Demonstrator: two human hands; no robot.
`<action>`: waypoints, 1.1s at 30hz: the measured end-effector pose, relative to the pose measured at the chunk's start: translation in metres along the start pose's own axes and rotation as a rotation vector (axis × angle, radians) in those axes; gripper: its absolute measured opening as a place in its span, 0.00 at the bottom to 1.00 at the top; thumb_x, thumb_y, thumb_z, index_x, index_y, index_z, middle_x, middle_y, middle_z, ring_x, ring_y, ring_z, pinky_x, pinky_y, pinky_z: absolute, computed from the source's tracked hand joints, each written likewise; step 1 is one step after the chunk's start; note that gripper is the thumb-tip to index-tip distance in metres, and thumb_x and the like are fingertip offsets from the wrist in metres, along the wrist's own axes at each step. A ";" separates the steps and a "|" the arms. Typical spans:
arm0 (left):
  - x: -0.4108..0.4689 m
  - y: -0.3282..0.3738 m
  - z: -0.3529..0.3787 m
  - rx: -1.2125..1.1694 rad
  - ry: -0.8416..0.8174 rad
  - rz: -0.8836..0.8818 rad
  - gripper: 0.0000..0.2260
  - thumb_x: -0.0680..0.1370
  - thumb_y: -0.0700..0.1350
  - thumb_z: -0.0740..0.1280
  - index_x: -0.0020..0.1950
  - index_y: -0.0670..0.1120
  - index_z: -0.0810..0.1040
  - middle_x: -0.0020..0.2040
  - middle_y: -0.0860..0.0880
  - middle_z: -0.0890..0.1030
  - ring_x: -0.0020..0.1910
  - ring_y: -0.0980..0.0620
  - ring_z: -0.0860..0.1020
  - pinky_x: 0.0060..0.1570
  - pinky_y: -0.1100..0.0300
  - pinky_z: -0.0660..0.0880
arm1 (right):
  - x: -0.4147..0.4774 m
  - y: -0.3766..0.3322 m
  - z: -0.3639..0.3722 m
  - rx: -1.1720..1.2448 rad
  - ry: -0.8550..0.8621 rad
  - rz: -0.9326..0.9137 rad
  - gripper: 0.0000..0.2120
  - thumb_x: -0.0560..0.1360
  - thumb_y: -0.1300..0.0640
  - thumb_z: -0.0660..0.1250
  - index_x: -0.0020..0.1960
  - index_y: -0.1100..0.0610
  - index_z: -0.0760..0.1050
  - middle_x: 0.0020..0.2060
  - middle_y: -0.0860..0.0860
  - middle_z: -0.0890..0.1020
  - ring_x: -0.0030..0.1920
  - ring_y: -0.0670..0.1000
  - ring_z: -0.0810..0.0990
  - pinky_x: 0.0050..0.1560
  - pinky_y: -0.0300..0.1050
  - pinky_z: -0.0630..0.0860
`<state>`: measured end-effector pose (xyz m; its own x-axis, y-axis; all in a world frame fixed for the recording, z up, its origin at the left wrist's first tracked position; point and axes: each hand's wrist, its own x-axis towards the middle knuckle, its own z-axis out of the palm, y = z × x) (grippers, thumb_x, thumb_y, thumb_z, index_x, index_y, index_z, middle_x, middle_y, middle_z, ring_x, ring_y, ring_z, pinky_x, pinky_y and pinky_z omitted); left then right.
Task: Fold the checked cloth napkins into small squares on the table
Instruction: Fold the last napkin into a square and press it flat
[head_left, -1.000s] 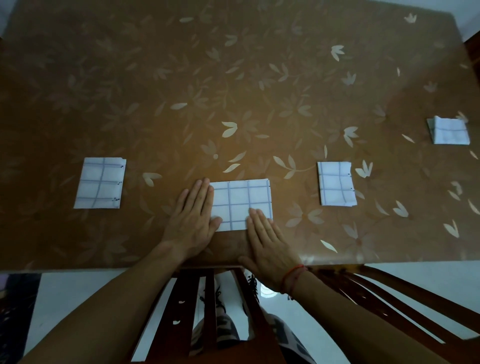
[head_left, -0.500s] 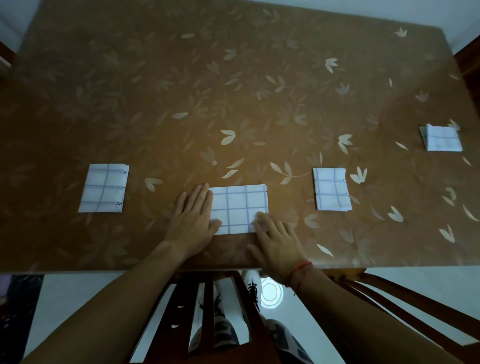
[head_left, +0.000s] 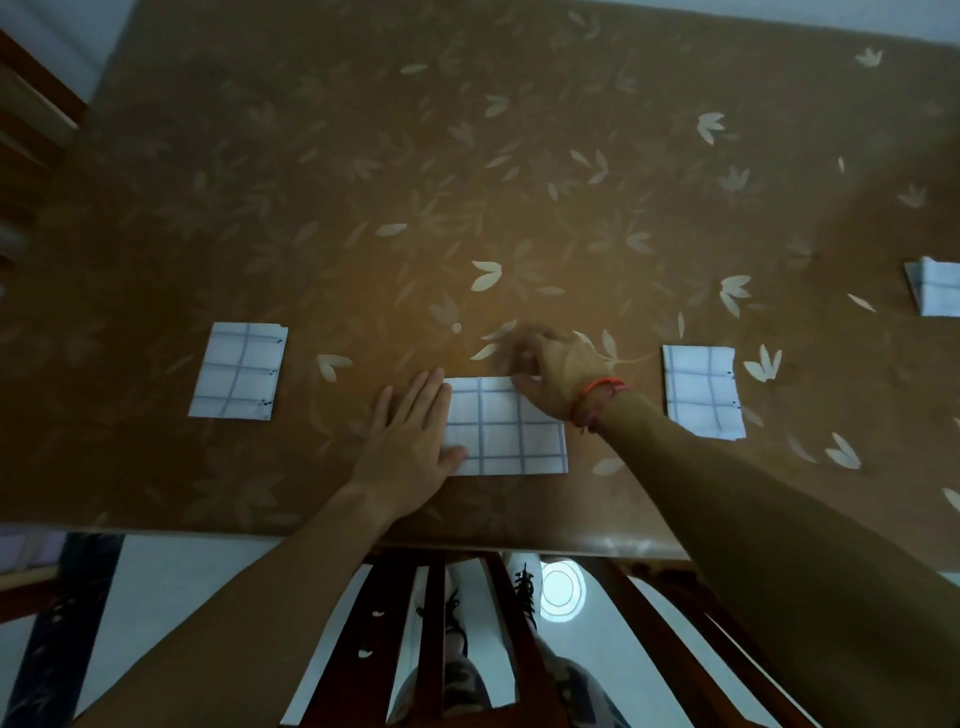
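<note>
- Flat and spread, the left hand (head_left: 410, 441) presses its palm and fingers on the left edge of the middle napkin (head_left: 506, 428), pinning it without gripping it.
- At the napkin's far right corner sits the right hand (head_left: 558, 374), which wears a red thread bracelet (head_left: 597, 397) at the wrist. Its fingers are blurred, so whether they pinch the corner or only touch it cannot be told.
- This napkin lies near the front edge of the table (head_left: 519, 156), folded to a wide rectangle, white with thin blue-grey check lines.
- My judgement: the cloth is light, thin and limp, and will slide on the smooth top unless held down. The far right corner or right edge looks the best place to lift for the next fold across.
- A folded napkin on the left (head_left: 239, 371) and a folded napkin on the right (head_left: 704, 389) lie flat, each well apart from the middle one. A fourth napkin (head_left: 935, 286) sits at the far right, cut off by the frame.
- The tabletop is glossy brown with a pale leaf pattern. Dark wooden chair slats (head_left: 431, 649) show below its edge.
</note>
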<state>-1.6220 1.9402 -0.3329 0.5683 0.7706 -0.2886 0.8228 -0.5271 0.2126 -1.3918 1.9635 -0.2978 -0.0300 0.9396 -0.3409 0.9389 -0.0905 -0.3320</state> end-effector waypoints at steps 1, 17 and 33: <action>0.000 0.000 0.000 -0.003 0.002 0.000 0.33 0.80 0.61 0.51 0.79 0.46 0.45 0.80 0.49 0.43 0.77 0.53 0.39 0.75 0.46 0.41 | 0.003 -0.001 -0.002 0.002 -0.013 -0.002 0.14 0.73 0.47 0.62 0.58 0.47 0.76 0.58 0.47 0.76 0.52 0.52 0.78 0.51 0.47 0.78; 0.001 -0.003 0.004 -0.071 -0.005 0.003 0.34 0.80 0.62 0.53 0.79 0.47 0.43 0.80 0.50 0.42 0.77 0.54 0.37 0.75 0.46 0.40 | 0.017 -0.026 -0.015 -0.026 -0.238 0.055 0.20 0.70 0.40 0.68 0.56 0.50 0.78 0.49 0.47 0.81 0.49 0.51 0.79 0.49 0.44 0.76; -0.012 0.003 -0.005 -0.208 0.206 0.085 0.26 0.80 0.51 0.52 0.75 0.41 0.62 0.78 0.44 0.58 0.78 0.48 0.52 0.75 0.48 0.55 | -0.010 -0.001 -0.014 0.350 -0.126 0.333 0.08 0.70 0.55 0.71 0.49 0.56 0.82 0.41 0.49 0.81 0.44 0.49 0.78 0.42 0.41 0.74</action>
<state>-1.6262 1.9307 -0.3243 0.6033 0.7944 -0.0705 0.7400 -0.5246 0.4209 -1.3872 1.9589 -0.2819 0.1906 0.7954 -0.5753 0.7339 -0.5047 -0.4547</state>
